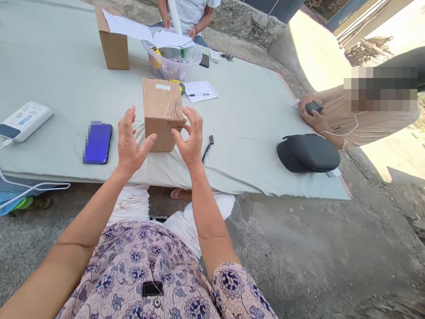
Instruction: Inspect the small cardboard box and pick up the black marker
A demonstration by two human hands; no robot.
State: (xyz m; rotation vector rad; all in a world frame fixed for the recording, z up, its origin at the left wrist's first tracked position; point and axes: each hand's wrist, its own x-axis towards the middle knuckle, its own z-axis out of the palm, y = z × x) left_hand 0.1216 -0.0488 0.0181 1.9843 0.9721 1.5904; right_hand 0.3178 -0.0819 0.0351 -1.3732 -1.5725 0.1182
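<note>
A small cardboard box [159,104] with dark scribbled lines on its right side stands on the cloth-covered table in front of me. My left hand [131,141] is held up beside its left side, fingers apart and nothing in them. At the box's right front corner is my right hand [191,135], thumb and fingers spread around the scribbled edge; whether they press on it I cannot tell. A black marker [208,149] lies just right of my right hand. To the left of my left hand lies a phone [98,144] with a blue screen.
Behind the box stand a clear plastic tub [172,68] with papers and a bottle, and another cardboard box [116,51]. A white power bank [28,120] lies left, a black case [308,153] right. Two other people sit at the far and right edges.
</note>
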